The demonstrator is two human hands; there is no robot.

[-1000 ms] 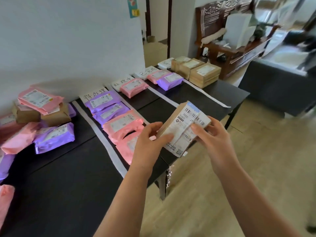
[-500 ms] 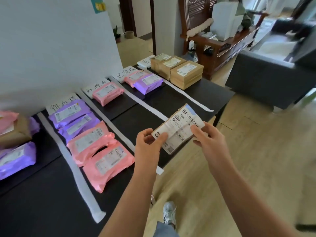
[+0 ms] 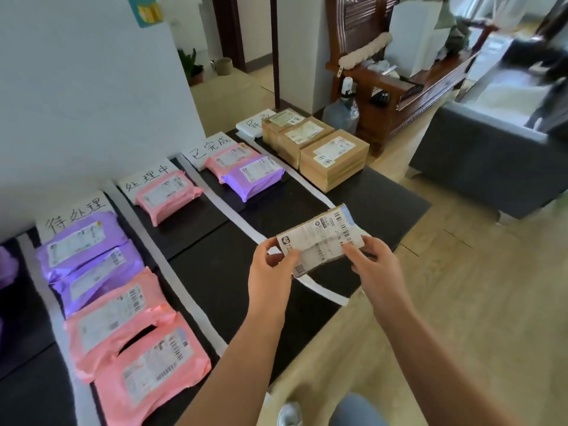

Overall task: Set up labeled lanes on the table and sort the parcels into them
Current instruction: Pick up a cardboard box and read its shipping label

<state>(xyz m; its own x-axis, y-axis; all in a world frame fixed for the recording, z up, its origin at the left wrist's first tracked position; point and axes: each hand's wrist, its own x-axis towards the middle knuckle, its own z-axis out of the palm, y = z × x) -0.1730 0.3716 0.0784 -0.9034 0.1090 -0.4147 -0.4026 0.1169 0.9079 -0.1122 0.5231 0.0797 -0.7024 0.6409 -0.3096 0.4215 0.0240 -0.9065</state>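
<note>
Box held in both hands over table, near front edge.
L→R I count: lane 1, 2 purple bags + 2 pink bags; lane 2, 1 pink bag; lane 3, 1 pink + 1 purple bag; lane 4, 3 cartons. 4 labels by wall. L hand pinches box's left end, R hand curls round right end. Box hides part of a tape strip; sofa far right.

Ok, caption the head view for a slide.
Left hand and right hand hold a cardboard parcel over the lane-marked table.
</note>
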